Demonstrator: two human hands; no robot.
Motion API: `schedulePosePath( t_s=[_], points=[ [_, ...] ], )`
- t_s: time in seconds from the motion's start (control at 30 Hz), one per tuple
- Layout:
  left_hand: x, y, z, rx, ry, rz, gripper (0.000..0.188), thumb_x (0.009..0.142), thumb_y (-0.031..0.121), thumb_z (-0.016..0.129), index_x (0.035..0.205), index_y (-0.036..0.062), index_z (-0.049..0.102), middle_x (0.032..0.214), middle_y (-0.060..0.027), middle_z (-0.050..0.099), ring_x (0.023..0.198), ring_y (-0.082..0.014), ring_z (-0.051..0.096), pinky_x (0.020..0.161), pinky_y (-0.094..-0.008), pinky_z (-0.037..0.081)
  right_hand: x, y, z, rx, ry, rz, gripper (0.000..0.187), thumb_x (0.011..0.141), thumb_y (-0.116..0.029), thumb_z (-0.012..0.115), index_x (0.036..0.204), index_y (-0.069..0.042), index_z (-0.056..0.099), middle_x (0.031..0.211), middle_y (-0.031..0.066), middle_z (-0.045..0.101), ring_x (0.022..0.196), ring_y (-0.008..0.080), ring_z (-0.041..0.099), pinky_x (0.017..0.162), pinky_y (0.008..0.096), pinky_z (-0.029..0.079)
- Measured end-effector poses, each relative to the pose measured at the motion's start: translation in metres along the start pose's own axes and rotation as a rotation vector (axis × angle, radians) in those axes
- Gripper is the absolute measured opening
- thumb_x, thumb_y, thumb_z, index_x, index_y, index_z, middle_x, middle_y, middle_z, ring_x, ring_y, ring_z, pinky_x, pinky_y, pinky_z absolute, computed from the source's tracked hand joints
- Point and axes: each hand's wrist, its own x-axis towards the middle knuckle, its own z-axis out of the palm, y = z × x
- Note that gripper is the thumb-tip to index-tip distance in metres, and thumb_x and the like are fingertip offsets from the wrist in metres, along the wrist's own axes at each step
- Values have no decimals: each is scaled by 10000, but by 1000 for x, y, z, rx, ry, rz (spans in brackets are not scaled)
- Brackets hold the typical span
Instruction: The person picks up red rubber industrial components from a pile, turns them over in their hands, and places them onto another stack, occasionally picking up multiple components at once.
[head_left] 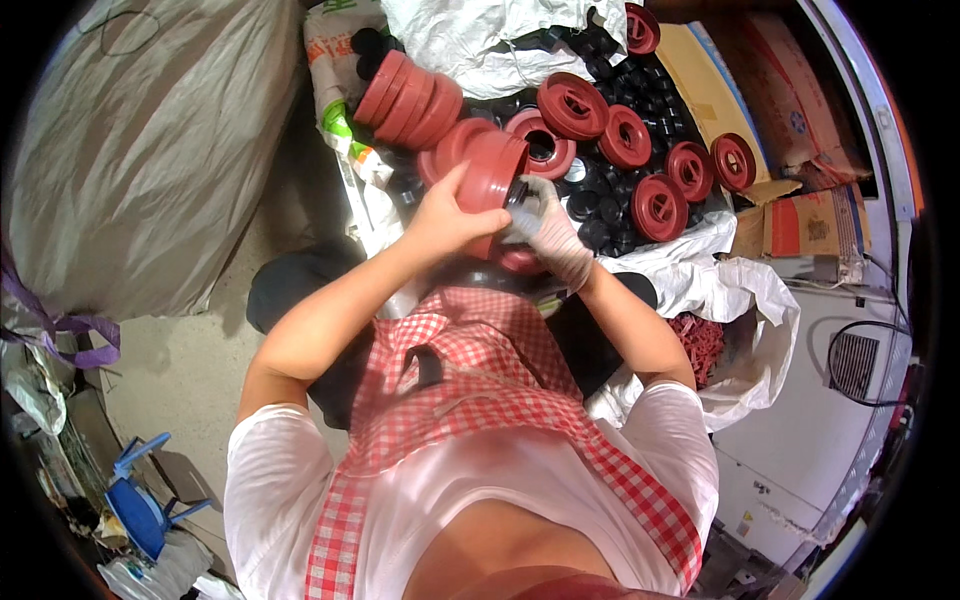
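Note:
My bare left hand (448, 218) is closed around a red round plastic piece (492, 172), thumb along its lower side, and holds it tilted on edge above the pile. My right hand (550, 235), in a pale thin glove, has its fingers closed on a small black cap (517, 193) at the open face of that red piece. Part of the cap is hidden by the fingers. Behind lies a heap of black caps (655, 95) with several red ring-shaped discs (572, 105) on top. To the left, a stack of red pieces (408, 102) leans over.
White sacking (470, 45) surrounds the heap. A white sack (765, 340) with red scraps (698, 345) stands at my right, beside a pale metal cabinet (790, 440). Cardboard (815, 225) lies at the far right. A large grey-white sack (150, 170) and a blue stool (135, 510) are at left.

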Motion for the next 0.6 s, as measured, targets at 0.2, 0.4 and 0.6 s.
schedulePosePath(
  t_s=[0.2, 0.4, 0.6],
  points=[
    [0, -2, 1, 73, 118, 99, 965, 702, 224, 832, 1453, -27, 281, 1337, -141, 489, 1179, -181, 499, 1006, -317, 396, 10, -24, 8, -379, 185, -379, 352, 838, -230, 626, 1124, -35, 558, 1032, 117, 599, 916, 257, 580, 803, 395, 470],
    [-5, 4, 1, 122, 96, 72, 1028, 689, 221, 843, 1469, -41, 227, 1344, -149, 482, 1192, -183, 493, 1017, -311, 385, 11, -12, -15, 321, -170, 327, 590, 881, -213, 647, 1361, -32, 356, 1227, 118, 527, 1124, 201, 525, 955, 309, 431],
    [5, 8, -3, -238, -59, -74, 922, 724, 146, 816, 1463, -2, 285, 1221, -81, 578, 1069, -141, 559, 965, -291, 429, 6, -28, 3, -186, -29, -82, 585, 694, -32, 671, 1246, -38, 478, 1200, 167, 522, 1119, 327, 518, 969, 400, 407]
  ],
)
